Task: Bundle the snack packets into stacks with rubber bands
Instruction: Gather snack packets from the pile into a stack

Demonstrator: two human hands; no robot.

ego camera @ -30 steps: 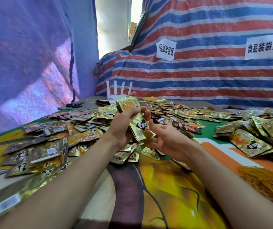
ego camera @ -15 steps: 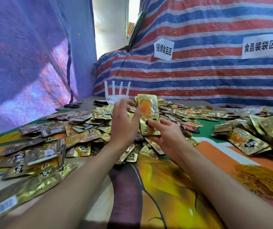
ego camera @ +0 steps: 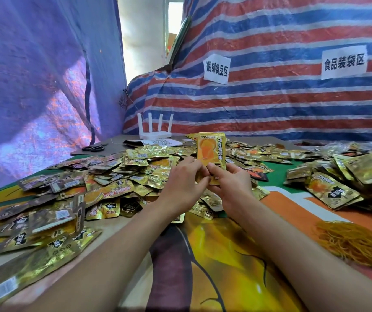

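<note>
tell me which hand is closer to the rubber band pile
Right. The right hand holds the packet stack on the side facing the rubber band pile; the left hand grips its far side.

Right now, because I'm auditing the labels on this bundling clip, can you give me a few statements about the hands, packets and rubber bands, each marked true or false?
1. The left hand and right hand together hold a few gold packets upright. True.
2. The rubber bands lie left of the hands. False: the rubber bands are heaped at the right.
3. A white router stands at the far end of the table. True.
4. The scissors lie beside the rubber bands. False: the scissors lie at the far left, near the router.
</note>
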